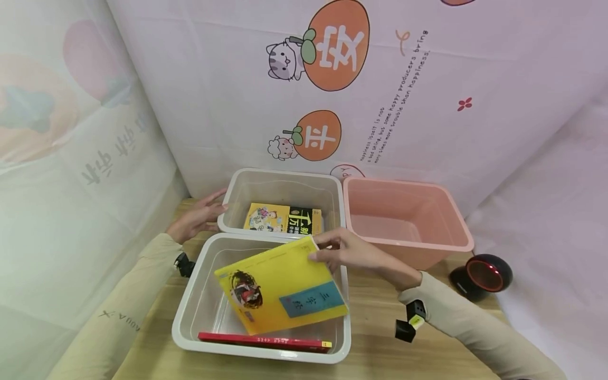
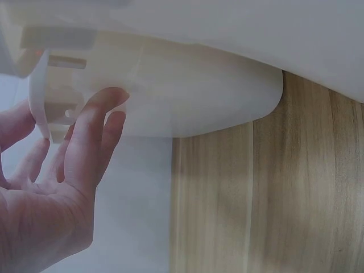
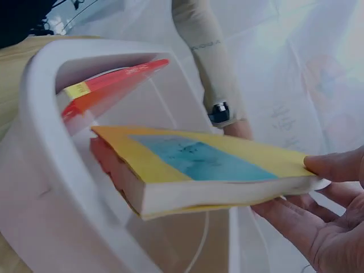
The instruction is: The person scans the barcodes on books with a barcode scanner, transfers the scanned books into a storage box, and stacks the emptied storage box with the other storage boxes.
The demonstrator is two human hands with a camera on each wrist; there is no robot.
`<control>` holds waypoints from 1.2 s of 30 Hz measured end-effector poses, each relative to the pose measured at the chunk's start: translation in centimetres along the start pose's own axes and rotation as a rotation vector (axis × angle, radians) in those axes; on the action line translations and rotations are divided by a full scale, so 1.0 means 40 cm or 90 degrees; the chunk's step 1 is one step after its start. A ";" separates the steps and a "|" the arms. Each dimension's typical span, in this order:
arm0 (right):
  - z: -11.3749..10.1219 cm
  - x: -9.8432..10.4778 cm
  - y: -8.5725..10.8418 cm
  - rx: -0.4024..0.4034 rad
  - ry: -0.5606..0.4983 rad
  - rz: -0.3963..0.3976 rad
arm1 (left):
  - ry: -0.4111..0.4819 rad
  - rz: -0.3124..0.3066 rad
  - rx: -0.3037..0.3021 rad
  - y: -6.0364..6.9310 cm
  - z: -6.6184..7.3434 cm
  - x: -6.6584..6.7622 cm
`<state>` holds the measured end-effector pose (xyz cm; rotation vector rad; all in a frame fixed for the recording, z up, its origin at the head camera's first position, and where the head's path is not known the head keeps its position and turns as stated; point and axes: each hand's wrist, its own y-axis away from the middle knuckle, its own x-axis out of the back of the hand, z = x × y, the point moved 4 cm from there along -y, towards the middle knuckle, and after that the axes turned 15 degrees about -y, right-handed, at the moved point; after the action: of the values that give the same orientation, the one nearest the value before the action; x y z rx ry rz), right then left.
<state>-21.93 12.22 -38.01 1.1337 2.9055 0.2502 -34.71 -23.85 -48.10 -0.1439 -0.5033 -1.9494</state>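
My right hand (image 1: pixel 349 250) pinches a yellow paperback book (image 1: pixel 285 285) by its upper right corner, thumb on the cover. The book, with a blue panel and a dark-haired figure on its cover, is tilted over the near white bin (image 1: pixel 190 295). A red book (image 1: pixel 266 342) stands on edge along that bin's front wall. My left hand (image 1: pixel 197 216) is at the left side of the far white bin (image 1: pixel 285 174); in the left wrist view, its fingers (image 2: pixel 85 136) reach under the bin's rim (image 2: pixel 37 102), which lies between them. Yellow and black books (image 1: pixel 285 217) lie inside the far bin.
A pink bin (image 1: pixel 404 184) stands at the back right, beside the far white bin. A black round device (image 1: pixel 484 274) with a red-lit ring sits to its front right. Printed cloth (image 1: pixel 228 105) hangs around the wooden table (image 1: pixel 380 322).
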 end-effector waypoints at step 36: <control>-0.206 0.314 0.233 0.047 0.099 0.202 | 0.009 -0.002 0.000 0.006 0.000 0.001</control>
<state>-25.49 26.26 -27.86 1.6605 2.8705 0.2445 -34.52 -23.98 -48.02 -0.1299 -0.4948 -1.9527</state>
